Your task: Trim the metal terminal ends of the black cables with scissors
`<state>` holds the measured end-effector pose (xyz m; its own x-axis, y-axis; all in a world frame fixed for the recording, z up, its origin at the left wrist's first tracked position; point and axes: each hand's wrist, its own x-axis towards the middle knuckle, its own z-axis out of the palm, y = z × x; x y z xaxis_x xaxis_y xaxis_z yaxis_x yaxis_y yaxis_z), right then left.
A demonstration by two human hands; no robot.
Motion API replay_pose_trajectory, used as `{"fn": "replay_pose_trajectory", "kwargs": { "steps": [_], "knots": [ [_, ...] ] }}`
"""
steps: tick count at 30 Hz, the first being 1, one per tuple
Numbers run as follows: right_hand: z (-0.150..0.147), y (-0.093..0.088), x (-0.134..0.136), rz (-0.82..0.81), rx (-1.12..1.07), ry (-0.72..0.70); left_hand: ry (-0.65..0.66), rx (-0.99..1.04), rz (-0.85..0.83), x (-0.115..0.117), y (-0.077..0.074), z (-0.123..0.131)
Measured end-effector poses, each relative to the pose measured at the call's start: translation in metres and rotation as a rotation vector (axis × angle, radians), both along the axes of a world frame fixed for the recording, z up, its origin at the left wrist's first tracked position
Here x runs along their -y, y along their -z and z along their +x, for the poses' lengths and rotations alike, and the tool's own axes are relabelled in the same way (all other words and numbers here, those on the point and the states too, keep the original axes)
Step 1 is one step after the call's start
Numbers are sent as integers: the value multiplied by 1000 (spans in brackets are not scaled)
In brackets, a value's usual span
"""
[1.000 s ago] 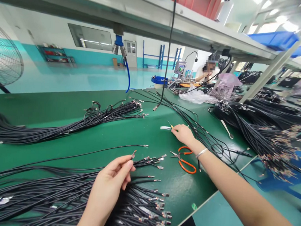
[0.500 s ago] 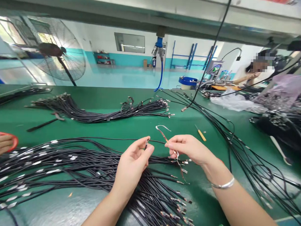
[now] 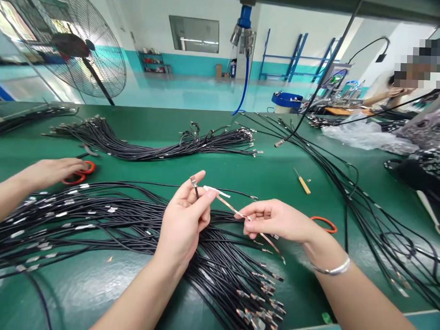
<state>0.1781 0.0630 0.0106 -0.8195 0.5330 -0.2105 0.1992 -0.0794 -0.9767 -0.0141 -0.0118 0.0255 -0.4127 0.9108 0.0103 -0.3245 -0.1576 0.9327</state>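
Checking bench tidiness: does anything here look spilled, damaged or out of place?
Nothing looks damaged or spilled. The left hand pinches a cable end, the right hand holds a thin strip. A small screwdriver lies loose on the mat.

Right hand (image 3: pixel 276 220) hides most of the orange-handled pliers (image 3: pixel 324 224)

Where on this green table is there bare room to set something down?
Bare mat lies between the far cable bundle and the near cable heap, around the small yellow-handled tool. Another open patch sits at the near left corner. It is crowded under both hands, left hand and right hand, and along the right edge cables.
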Motion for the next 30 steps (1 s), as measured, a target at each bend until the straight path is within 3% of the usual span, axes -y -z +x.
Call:
{"fn": "replay_pose_trajectory", "kwargs": {
  "steps": [2,5,7,9,13,21,30],
  "knots": [
    [8,1,-6,141,-8,41,-14,15,4,0,0,-1],
    [19,1,-17,465,-126,385,7,12,-14,1,2,1],
    [24,1,-22,556,-225,539,42,2,-33,2,4,5],
    [24,-1,-23,544,-229,523,69,-18,-53,3,6,10],
    [17,-1,-20,522,33,473,87,-58,-56,5,7,15],
    [18,16,-40,499,194,645,79,-106,-35,2,8,15],
    [19,18,-48,547,300,760,101,-159,-22,0,9,18]
  ]
}}
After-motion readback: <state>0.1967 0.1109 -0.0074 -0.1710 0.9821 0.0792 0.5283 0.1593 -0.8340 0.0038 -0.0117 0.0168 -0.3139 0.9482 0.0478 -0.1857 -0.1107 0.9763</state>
